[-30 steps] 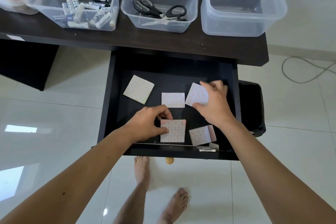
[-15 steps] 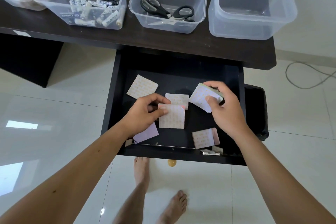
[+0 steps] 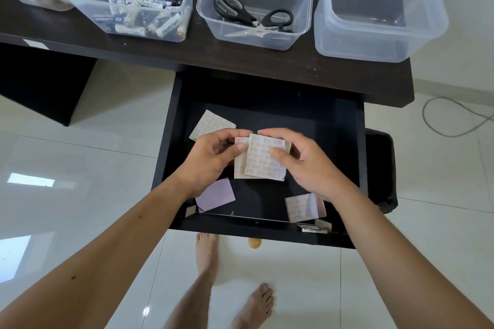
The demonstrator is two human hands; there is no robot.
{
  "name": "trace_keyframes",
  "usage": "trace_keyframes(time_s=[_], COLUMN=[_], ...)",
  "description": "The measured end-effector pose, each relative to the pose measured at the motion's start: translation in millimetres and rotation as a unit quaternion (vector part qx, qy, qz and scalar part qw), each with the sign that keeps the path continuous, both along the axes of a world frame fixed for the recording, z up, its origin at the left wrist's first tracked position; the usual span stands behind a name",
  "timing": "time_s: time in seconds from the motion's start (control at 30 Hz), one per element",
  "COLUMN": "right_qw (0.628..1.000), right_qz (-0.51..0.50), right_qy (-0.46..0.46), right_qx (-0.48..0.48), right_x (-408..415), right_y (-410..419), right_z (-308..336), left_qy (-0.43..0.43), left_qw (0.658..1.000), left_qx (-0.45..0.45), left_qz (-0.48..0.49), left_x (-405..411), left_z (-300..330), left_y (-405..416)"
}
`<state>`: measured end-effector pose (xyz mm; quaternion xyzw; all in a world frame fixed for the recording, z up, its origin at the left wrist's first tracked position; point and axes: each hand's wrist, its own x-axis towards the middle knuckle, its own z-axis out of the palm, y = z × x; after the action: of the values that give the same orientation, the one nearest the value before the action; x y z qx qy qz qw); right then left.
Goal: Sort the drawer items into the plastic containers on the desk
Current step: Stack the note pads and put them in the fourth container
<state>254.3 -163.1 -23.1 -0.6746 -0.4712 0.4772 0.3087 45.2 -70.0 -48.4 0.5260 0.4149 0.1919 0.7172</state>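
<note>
Hands meet over the open drawer [image 3: 171, 141]: I see my left hand [image 3: 211, 160] pinching one printed sticky-note pad [image 3: 240, 165] by its left edge, my right hand [image 3: 302, 165] pinching a second pad [image 3: 263, 165] laid partly over the first. Three more pads lie on the drawer floor: one far left [image 3: 207, 121], a lilac one [image 3: 215, 195] near left, one near right [image 3: 302, 207]. On the desk [image 3: 213, 59], the rightmost plastic container [image 3: 379, 43] holds nothing; its neighbour holds scissors [image 3: 254, 19], the next batteries [image 3: 144, 16].

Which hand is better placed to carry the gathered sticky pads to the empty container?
Probably the right hand: it already grips the sticky pads, and the empty container stands on its side.
</note>
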Motion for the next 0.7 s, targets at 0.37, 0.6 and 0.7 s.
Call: trace_keyframes(time_s=[0.37, 0.6, 0.7], right_qw=[0.987, 0.986, 0.986], right_qz=[-0.081, -0.069, -0.083], right_qy=[0.140, 0.151, 0.146], right_qx=[0.004, 0.004, 0.012], right_x=[-18.5, -48.0, -55.4], right_y=[13.3, 37.7, 50.6], right_z=[2.3, 3.8, 0.0], left_qy=[-0.012, -0.005, 0.008], left_qw=[1.000, 0.996, 0.994], left_qx=[0.006, 0.068, 0.105], left_qz=[-0.022, -0.054, -0.031], left_x=[-16.1, -57.9, -81.5], left_z=[17.4, 40.1, 48.3], left_y=[-3.4, 9.3, 23.9])
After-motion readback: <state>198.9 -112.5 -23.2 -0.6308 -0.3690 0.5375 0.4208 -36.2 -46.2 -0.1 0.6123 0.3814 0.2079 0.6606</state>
